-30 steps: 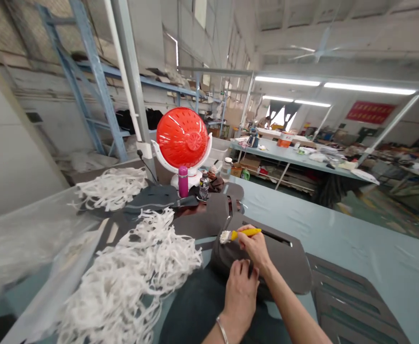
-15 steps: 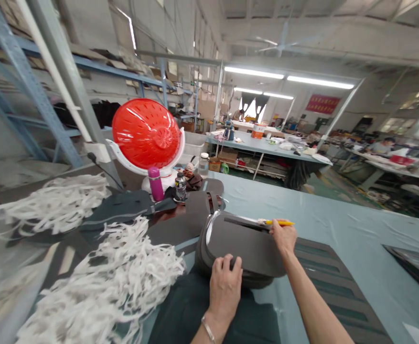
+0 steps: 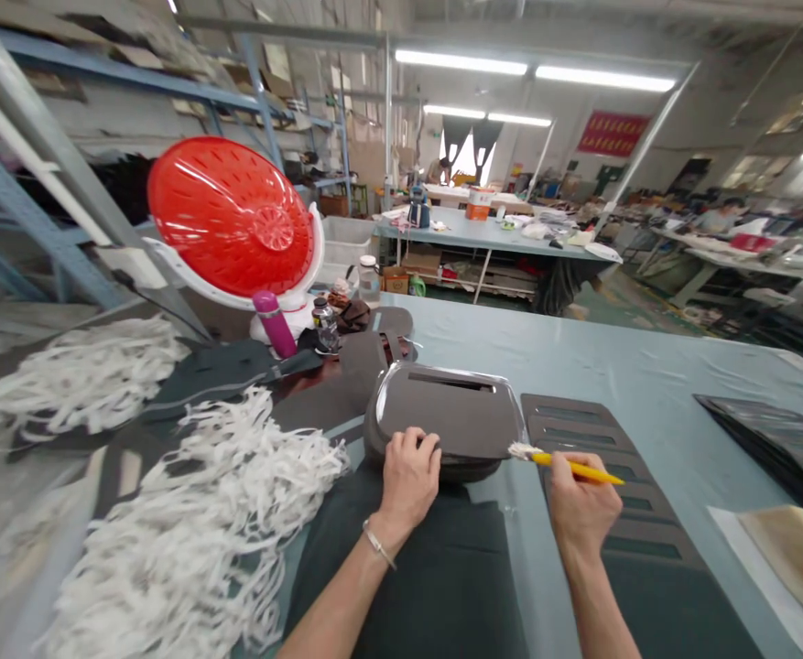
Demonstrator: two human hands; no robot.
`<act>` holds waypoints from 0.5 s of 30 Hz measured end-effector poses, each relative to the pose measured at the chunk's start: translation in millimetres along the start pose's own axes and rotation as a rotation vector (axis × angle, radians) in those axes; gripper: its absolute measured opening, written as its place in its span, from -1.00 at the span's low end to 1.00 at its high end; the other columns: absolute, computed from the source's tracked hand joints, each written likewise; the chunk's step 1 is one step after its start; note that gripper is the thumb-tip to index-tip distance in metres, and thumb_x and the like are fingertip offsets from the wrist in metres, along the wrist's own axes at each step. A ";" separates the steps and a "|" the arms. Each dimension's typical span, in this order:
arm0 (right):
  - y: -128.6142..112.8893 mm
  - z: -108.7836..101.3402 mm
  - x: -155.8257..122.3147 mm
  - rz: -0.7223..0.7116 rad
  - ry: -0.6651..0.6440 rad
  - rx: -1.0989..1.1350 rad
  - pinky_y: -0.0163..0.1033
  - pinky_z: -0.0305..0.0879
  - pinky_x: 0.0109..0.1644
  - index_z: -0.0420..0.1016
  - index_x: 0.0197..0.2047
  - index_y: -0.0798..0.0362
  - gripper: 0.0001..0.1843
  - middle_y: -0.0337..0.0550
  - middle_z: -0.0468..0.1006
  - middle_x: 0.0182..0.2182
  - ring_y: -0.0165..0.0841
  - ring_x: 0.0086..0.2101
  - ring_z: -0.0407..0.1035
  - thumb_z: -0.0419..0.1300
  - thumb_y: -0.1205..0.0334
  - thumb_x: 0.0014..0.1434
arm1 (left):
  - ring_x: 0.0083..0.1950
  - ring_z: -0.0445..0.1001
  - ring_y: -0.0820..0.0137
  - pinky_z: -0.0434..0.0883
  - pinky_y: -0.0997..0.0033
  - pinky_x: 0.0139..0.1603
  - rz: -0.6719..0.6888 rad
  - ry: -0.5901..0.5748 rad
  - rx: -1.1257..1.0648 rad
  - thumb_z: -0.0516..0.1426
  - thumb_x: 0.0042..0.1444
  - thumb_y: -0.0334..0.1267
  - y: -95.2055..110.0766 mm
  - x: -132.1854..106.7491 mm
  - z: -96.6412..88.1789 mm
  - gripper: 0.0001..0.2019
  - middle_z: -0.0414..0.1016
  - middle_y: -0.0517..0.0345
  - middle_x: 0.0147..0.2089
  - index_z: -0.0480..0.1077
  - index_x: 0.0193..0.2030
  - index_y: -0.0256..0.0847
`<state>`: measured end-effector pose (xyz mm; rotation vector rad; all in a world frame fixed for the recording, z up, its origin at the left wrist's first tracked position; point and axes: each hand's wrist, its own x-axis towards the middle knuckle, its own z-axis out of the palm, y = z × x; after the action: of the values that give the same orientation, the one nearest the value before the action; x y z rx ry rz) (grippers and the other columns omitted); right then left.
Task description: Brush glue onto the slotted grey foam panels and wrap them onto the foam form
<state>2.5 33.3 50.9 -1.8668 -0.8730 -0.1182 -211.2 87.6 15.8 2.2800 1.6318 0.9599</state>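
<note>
Factory hall: tube lights (image 3: 535,73) overhead, blue steel racking (image 3: 99,75) left of the fingers (image 3: 415,450), worktables (image 3: 483,234) beyond (red wall banner (image 3: 613,134)).

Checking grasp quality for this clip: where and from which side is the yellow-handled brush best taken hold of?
On the yellow handle, coming from the right, as the right hand does: the brush lies nearly level, its white bristles pointing left at the grey pad.

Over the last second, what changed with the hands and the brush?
The right hand carried the yellow brush from the far left part of the grey panel, along its far edge, round to its near right corner, bristles now at the edge. The left hand stayed pressed on the near edge. The red fan and white strips did not move.
</note>
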 end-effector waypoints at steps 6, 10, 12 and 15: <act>-82.2 65.9 -91.5 -0.259 -0.533 0.505 -0.33 0.31 -0.32 0.47 -0.28 0.07 -0.80 -0.19 0.52 -0.41 -0.41 -0.45 0.39 0.12 0.12 0.14 | -0.03 0.41 0.38 0.23 0.32 0.03 -0.148 -0.072 -0.226 -0.16 0.28 -0.22 -51.4 51.4 -31.8 -0.70 0.50 0.14 -0.07 0.30 0.01 -0.09; -53.8 62.7 -95.2 -0.197 -0.550 0.479 -0.33 0.33 -0.35 0.47 -0.29 0.06 -0.77 -0.19 0.52 -0.44 -0.41 -0.48 0.41 0.14 0.08 0.14 | -0.05 0.38 0.35 0.18 0.28 0.02 -0.117 -0.170 -0.053 -0.12 0.25 -0.29 -70.7 60.4 -34.6 -0.72 0.49 0.16 -0.10 0.38 -0.07 -0.08; -18.2 35.3 -72.9 -0.104 -0.415 0.379 -0.32 0.32 -0.38 0.47 -0.31 0.07 -0.74 -0.19 0.52 -0.46 -0.38 -0.48 0.42 0.18 0.03 0.11 | -0.04 0.34 0.34 0.16 0.28 0.00 -0.066 -0.151 0.011 -0.12 0.25 -0.30 -71.0 55.6 -30.8 -0.71 0.46 0.15 -0.08 0.38 -0.07 -0.06; 17.8 -0.3 -32.3 0.039 -0.059 0.194 -0.30 0.30 -0.43 0.47 -0.36 0.08 -0.69 -0.22 0.48 -0.57 -0.36 -0.56 0.39 0.23 -0.02 0.03 | -0.05 0.30 0.31 0.15 0.26 -0.03 -0.007 -0.102 0.086 -0.12 0.26 -0.30 -64.6 47.1 -24.5 -0.69 0.41 0.11 -0.08 0.36 0.00 -0.03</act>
<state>-10.1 12.8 23.0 -1.7114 -0.8566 0.0450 -267.4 149.3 21.8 2.3344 1.6679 0.7725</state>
